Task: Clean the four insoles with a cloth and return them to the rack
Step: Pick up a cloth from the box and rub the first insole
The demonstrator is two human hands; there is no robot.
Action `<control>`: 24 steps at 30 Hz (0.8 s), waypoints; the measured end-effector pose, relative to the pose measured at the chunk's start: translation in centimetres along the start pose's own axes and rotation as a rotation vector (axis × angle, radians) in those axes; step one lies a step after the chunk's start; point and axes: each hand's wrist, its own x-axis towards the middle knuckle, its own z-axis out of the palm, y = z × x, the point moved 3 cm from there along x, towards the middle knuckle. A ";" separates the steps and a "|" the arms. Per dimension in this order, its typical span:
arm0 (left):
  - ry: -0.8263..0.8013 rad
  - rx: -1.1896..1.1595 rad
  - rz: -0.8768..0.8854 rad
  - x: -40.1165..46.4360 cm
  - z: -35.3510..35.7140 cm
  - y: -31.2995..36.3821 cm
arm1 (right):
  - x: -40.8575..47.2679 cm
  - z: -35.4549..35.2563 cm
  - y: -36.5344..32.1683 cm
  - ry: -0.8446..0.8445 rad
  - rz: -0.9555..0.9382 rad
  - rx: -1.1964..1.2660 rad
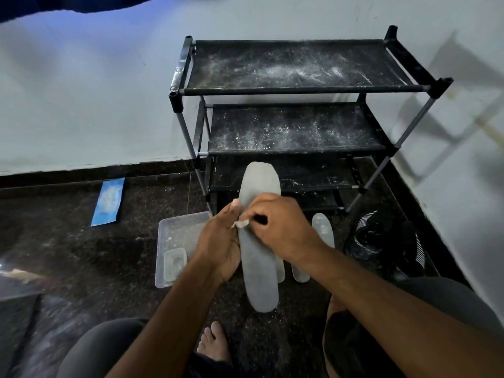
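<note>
Insole [259, 268]: gripped by left hand [218, 241]; right hand [283, 227] pinches cloth [240, 223] against it; rack [300, 126] at 12 o'clock; tray [174, 241] at 9 o'clock

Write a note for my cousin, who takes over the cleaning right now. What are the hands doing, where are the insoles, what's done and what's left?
Left hand: grips the grey insole by its edge, held up over the floor.
Right hand: pinches a small cloth against that insole, mid-wipe.
Other insoles: at least two more lie on the floor behind the held one, one showing past the right wrist; a fourth cannot be made out.
Rack: no insoles on the shelves that show, which are dusted with white powder.
Clear tray sits on the floor to the left.
Done: nothing returned yet.
Left: finish this insole, wipe the rest, put all four on the rack.
</note>
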 end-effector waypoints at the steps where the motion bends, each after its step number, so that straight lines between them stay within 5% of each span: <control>1: 0.014 0.005 -0.006 0.0 0.0 -0.1 | -0.2 0.5 -0.3 -0.088 -0.011 -0.021; 4: 0.047 0.005 -0.016 0.1 -0.3 0.0 | -0.8 0.6 -0.7 -0.292 0.033 0.020; 9: 0.002 -0.030 -0.002 -0.2 0.0 0.5 | 0.3 -2.1 0.8 0.082 0.127 0.000; 12: 0.011 -0.025 0.016 -0.1 -0.1 0.3 | -0.6 -0.3 0.4 -0.055 0.109 -0.119; 16: 0.054 -0.031 0.016 0.0 -0.5 0.7 | -1.4 0.5 -0.8 -0.194 0.106 0.092; 21: 0.044 -0.057 0.022 -0.1 -0.5 1.0 | 0.1 -2.0 0.5 0.119 0.117 -0.034; 24: 0.056 -0.062 0.030 0.0 -0.5 1.0 | -0.8 -0.2 0.0 -0.094 0.057 -0.126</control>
